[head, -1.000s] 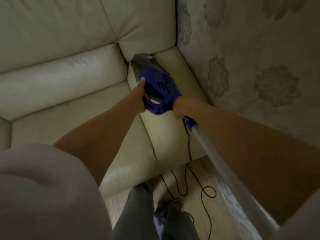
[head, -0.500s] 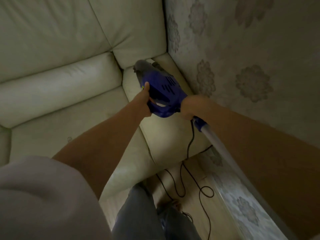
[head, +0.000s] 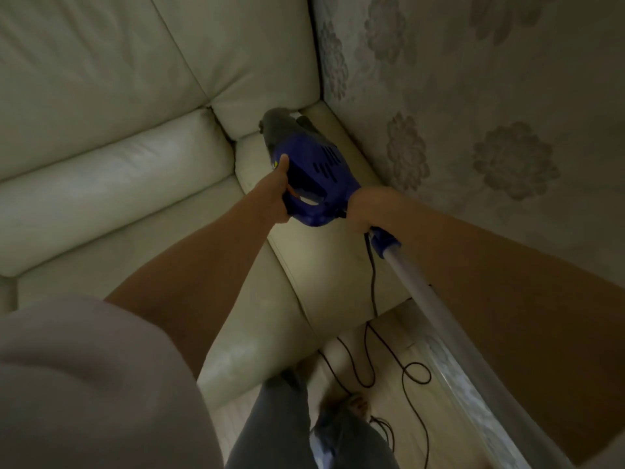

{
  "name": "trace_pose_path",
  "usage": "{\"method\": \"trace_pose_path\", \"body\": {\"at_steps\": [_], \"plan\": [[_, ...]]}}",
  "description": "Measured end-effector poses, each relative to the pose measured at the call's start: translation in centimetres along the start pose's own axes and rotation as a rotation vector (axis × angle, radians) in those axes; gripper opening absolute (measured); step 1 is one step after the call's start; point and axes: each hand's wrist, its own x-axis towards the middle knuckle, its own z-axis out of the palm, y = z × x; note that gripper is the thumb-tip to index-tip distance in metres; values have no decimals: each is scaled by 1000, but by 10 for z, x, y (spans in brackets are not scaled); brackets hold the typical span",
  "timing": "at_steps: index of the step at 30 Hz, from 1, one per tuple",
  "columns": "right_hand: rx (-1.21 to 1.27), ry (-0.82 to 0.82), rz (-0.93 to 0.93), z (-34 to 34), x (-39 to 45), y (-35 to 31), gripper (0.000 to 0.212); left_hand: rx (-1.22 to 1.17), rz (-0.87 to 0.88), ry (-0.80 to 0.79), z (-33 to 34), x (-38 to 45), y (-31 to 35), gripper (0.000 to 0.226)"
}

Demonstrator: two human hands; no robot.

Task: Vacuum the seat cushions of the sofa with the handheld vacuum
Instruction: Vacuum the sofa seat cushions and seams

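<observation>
Left hand [head: 274, 194] wrapped round handle of blue vacuum [head: 313, 170]; right hand [head: 367, 209] grips its rear end. Nozzle over sofa [head: 135, 170] armrest corner by wall [head: 473, 113].

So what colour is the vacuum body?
Blue vacuum body with a grey nose, seen in the head view.

- Blue handheld vacuum [head: 313, 170] lies along the cream sofa [head: 118, 170]'s armrest, nose at the back corner beside the floral wall [head: 473, 130].
- Left hand [head: 275, 194] grips its handle; right hand [head: 367, 208] holds the rear end.
- Black cord [head: 372, 363] loops across the floor.
</observation>
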Motion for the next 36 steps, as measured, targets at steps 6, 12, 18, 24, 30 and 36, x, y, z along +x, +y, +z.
{"method": "trace_pose_path", "body": {"at_steps": [6, 12, 18, 24, 30, 36], "plan": [[36, 11, 5, 5, -9, 6, 35, 1, -8, -32, 1, -17, -2, 71], [25, 20, 64, 23, -26, 34, 32, -67, 19, -54, 21, -32, -25, 72], [29, -1, 116, 39, -15, 52, 31, -51, 33, -22, 32, -24, -41, 73], [110, -8, 90, 24, 20, 31, 34, 82, 53, 2, 26, 15, -3, 69], [171, -1, 52, 2, 42, 17, 34, 175, 56, -11, 25, 41, 32, 58], [276, -44, 70, 12, 56, 32, 18, 162, 84, 44, 39, 60, 24, 63]]}}
